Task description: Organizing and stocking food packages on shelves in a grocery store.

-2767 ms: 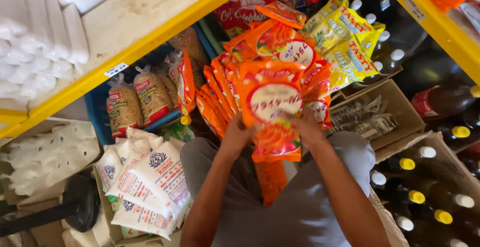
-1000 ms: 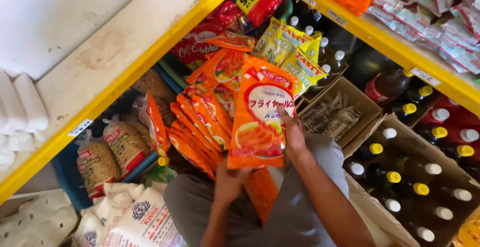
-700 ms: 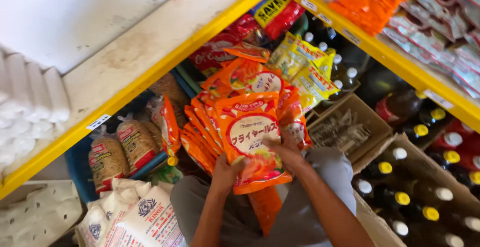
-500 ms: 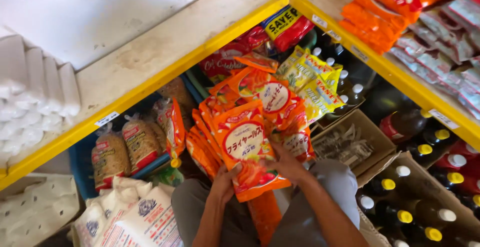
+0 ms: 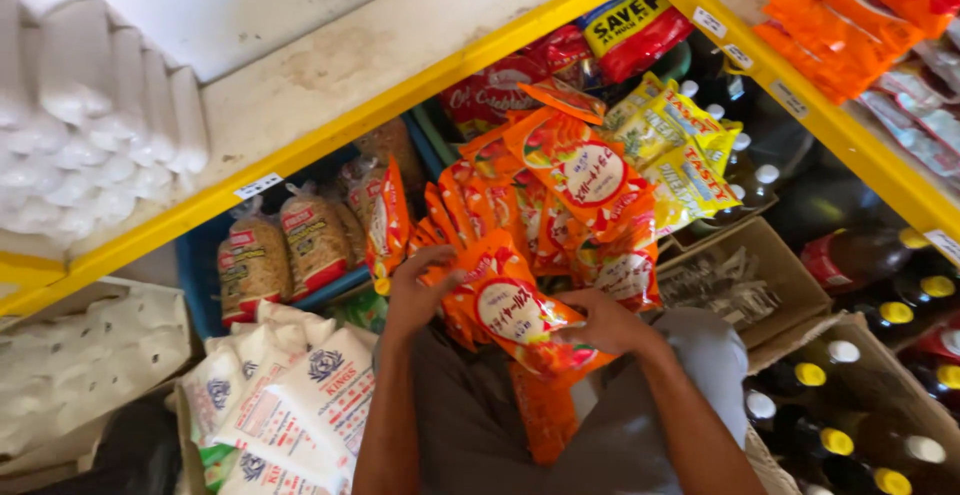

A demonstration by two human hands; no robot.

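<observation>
Low under a yellow-edged shelf stands a row of orange snack packets, upright and overlapping. My left hand rests on the left end of that row, fingers on the packets' top edges. My right hand grips one orange packet with a white round label, holding it tilted flat over my knees in front of the row. My grey trousers fill the bottom of the view, and another orange packet lies between my knees.
Yellow snack bags and red bags sit behind the row. Bags of noodles stand in a blue crate at left, white sacks below them. Cardboard boxes of dark bottles with yellow and white caps are at right.
The packet I held upright in both hands has come down toward my lap and tipped flat. My left hand has let go of it and moved onto the row's left end.
</observation>
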